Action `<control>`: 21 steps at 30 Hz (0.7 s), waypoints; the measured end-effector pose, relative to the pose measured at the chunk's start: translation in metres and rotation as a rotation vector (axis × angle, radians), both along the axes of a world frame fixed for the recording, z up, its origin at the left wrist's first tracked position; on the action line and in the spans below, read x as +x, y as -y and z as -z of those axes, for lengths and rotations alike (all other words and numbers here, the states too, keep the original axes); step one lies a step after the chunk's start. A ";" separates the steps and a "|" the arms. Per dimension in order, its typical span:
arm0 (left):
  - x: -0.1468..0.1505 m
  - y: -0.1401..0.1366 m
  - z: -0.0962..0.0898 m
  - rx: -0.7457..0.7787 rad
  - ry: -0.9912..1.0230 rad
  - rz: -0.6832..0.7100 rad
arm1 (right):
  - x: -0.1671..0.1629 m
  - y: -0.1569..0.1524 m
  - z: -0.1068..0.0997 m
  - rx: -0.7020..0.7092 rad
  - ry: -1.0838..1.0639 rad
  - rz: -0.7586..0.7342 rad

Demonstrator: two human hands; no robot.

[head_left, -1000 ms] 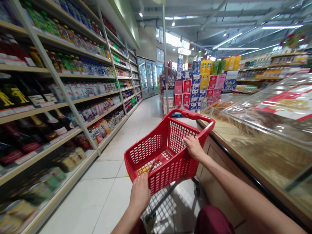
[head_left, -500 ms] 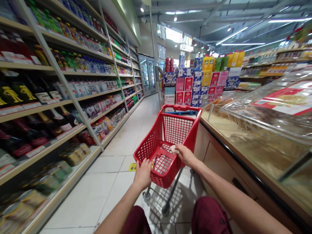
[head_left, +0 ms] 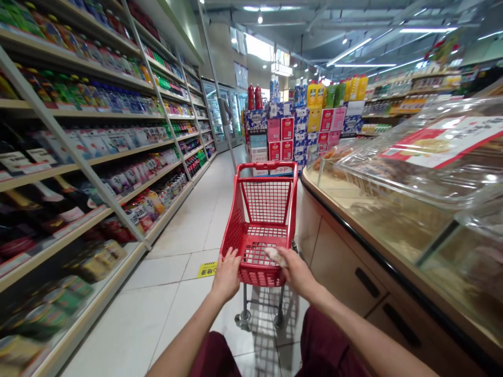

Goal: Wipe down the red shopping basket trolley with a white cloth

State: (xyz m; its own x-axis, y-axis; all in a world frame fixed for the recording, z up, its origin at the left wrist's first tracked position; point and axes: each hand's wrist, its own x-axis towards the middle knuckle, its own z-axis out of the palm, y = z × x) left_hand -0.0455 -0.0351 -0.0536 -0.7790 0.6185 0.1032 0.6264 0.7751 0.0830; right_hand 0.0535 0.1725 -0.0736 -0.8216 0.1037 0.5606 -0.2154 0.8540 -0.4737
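Observation:
A small red plastic shopping cart (head_left: 259, 277) stands in front of me on grey legs with casters, and its basket holds nothing that I can see. My left hand (head_left: 227, 276) is closed over the near left corner of its rim, fingers pointing into the basket. At the near right corner, my right hand (head_left: 299, 272) pinches a crumpled white tissue (head_left: 274, 255) and rests against the rim. The thumb side of that hand faces the basket; its lower fingers are partly hidden.
Tall drink shelves (head_left: 129, 149) line the left side. A glass-topped wooden food counter (head_left: 334, 251) with clear plastic boxes (head_left: 440, 152) runs along the right. Ahead stands a stack of cartons (head_left: 281, 139) topped with bottles. A yellow floor sticker (head_left: 207, 269) lies left of the cart.
The cart has turned from a slant to nearly straight ahead, its far end swinging left and away from the counter. Both hands stay at its near corners, and the view has moved slightly forward.

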 end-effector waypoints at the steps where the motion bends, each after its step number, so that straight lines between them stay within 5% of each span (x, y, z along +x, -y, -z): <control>1: 0.000 0.000 0.000 0.009 0.018 0.034 | -0.003 -0.007 0.000 -0.069 -0.008 0.083; 4: 0.005 -0.007 0.002 0.031 0.069 0.108 | -0.009 -0.018 0.006 -0.135 -0.047 0.222; 12: 0.004 -0.030 -0.002 0.014 0.140 0.172 | -0.029 0.039 0.022 0.158 0.030 0.176; 18: -0.008 -0.012 -0.005 0.014 0.066 0.006 | -0.020 -0.012 0.013 0.237 0.066 0.267; 21: -0.011 -0.009 -0.004 0.029 0.102 0.059 | -0.028 -0.008 0.018 0.192 0.080 0.306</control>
